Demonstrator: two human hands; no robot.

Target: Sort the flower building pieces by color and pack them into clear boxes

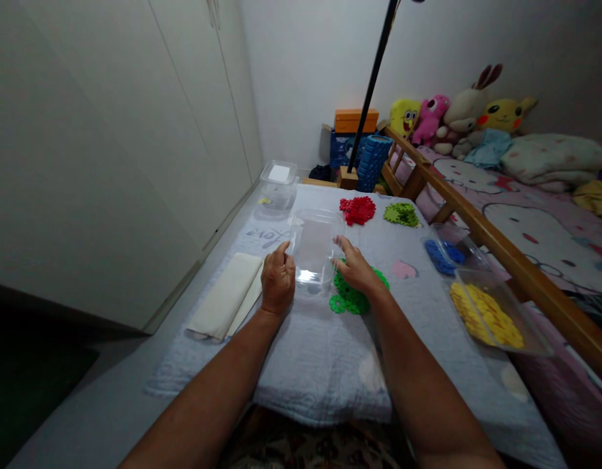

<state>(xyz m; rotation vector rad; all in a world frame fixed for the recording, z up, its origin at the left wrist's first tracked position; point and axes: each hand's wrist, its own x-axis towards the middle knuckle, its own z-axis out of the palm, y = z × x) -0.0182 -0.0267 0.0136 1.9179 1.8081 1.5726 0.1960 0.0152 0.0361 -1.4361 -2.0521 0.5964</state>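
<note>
A clear plastic container [315, 244] is in the middle of the cloth-covered table, between my two hands. My left hand [278, 279] is closed at its left side, fingers curled against the wall. On the opposite side, my right hand [356, 264] has thumb and fingertips on the container's right edge, with a gap between them. Several green flower-shaped plastic discs [350, 298] lie in a pile under and beside my right hand, partly hidden by it. Beyond the container is a heap of red plastic pieces [358, 210].
Light green pieces [401, 213] lie at the back right. Clear boxes hold blue pieces [444, 256] and yellow pieces [484, 316] along the right edge, beside a wooden bed rail [457, 195]. A folded beige cloth [226, 294] lies left; another clear box [277, 195] stands back left.
</note>
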